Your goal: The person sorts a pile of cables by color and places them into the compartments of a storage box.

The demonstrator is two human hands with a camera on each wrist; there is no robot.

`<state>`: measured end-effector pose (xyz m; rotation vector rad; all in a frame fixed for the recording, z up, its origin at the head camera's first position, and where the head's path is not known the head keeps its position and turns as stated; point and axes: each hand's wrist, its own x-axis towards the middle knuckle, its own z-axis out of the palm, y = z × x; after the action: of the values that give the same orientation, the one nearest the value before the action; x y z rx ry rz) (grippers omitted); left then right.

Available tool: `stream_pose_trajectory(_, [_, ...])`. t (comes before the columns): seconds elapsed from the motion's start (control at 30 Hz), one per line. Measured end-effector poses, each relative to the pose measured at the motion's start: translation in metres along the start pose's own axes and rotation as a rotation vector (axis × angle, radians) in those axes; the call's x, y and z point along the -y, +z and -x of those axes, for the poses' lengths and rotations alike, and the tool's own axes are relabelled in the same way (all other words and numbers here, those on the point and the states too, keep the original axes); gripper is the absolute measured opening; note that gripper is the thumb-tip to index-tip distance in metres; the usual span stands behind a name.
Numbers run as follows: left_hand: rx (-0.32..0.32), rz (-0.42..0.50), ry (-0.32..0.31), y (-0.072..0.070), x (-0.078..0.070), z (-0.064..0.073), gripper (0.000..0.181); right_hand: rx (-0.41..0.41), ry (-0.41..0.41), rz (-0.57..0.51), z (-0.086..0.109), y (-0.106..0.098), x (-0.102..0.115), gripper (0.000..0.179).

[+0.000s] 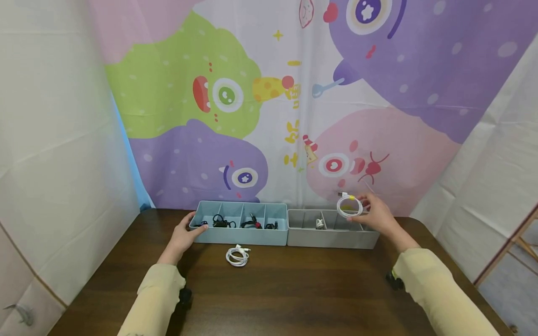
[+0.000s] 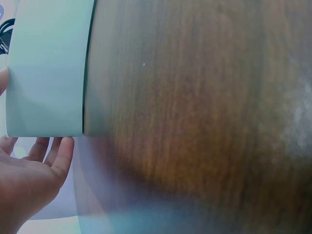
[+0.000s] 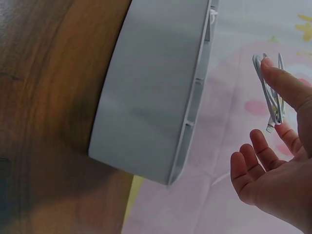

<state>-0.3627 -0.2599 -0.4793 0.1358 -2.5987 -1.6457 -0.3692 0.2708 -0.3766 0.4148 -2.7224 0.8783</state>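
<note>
My right hand (image 1: 376, 215) pinches a coiled white USB cable (image 1: 349, 205) between thumb and fingers, above the grey divided box (image 1: 336, 240). In the right wrist view the same coiled cable (image 3: 269, 90) hangs from the thumb and index finger, while the other fingers stay loosely bent. My left hand (image 1: 181, 238) grips the left end of the light blue divided box (image 1: 239, 237), its thumb over the front rim. From the left wrist, fingers (image 2: 62, 158) show against the end wall of the blue box (image 2: 46, 87).
Another coiled white cable (image 1: 237, 256) lies on the brown table (image 1: 277, 294) before the blue box. Black cables (image 1: 222, 222) sit in the blue box's compartments. A small white item (image 1: 320, 224) is in the grey box. Behind hangs a cartoon-print curtain (image 1: 286, 182).
</note>
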Motion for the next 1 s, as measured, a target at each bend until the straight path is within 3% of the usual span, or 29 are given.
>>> stream_pose_trajectory(0.47, [0.006,-0.006,-0.014,-0.001,-0.001,0.000,0.071,0.011,0.067,0.014,0.007,0.017,-0.030,0.065])
stream_pose_trajectory(0.73, [0.009,-0.005,-0.018,-0.002,0.000,0.001,0.075,0.047,0.116,0.023,0.012,0.022,-0.037,0.067])
stream_pose_trajectory(1.0, [0.010,-0.001,-0.012,-0.002,-0.002,0.001,0.072,0.045,0.111,0.032,0.011,0.024,-0.037,0.065])
